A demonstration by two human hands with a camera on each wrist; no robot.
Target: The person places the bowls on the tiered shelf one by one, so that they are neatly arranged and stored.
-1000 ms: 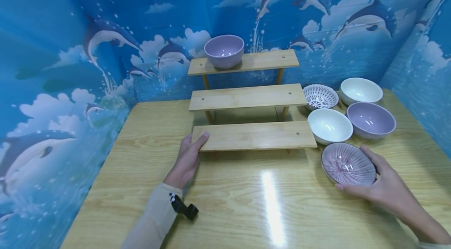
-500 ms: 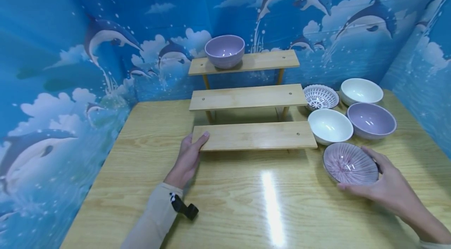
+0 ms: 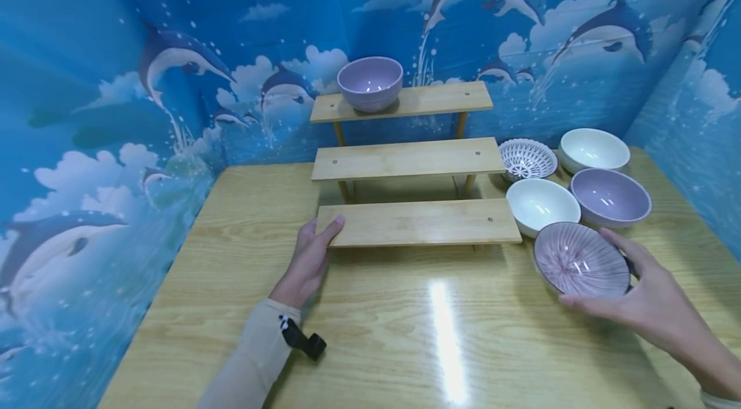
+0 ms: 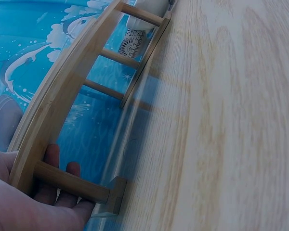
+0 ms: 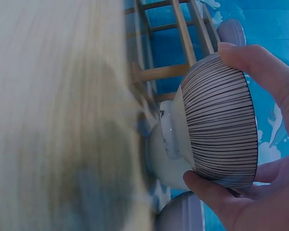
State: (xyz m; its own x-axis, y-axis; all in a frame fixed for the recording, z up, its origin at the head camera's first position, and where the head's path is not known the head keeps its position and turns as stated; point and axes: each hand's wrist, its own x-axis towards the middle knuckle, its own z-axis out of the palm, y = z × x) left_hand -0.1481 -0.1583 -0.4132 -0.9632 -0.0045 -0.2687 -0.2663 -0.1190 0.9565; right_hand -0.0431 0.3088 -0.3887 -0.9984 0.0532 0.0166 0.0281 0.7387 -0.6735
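Observation:
My left hand (image 3: pixel 305 262) grips the left end of the lowest board of a three-tier wooden display stand (image 3: pixel 422 224), thumb on top. In the left wrist view its fingers curl under the board beside a round leg (image 4: pixel 72 183). My right hand (image 3: pixel 654 290) holds a striped bowl (image 3: pixel 581 261) by its right side, between thumb and fingers. The right wrist view shows the bowl's dark-lined outside and its foot raised off the table. A purple bowl (image 3: pixel 370 84) sits on the top board, left of its middle.
Right of the stand are a white bowl (image 3: pixel 543 206), a second purple bowl (image 3: pixel 610 197), a patterned bowl with a scalloped rim (image 3: pixel 525 158) and another white bowl (image 3: pixel 594 148). A dolphin-printed backdrop (image 3: pixel 278 4) surrounds the wooden table (image 3: pixel 370 338).
My right hand has raised the striped bowl off the table and shifted it slightly right and away from me. The left hand has kept its grip on the stand.

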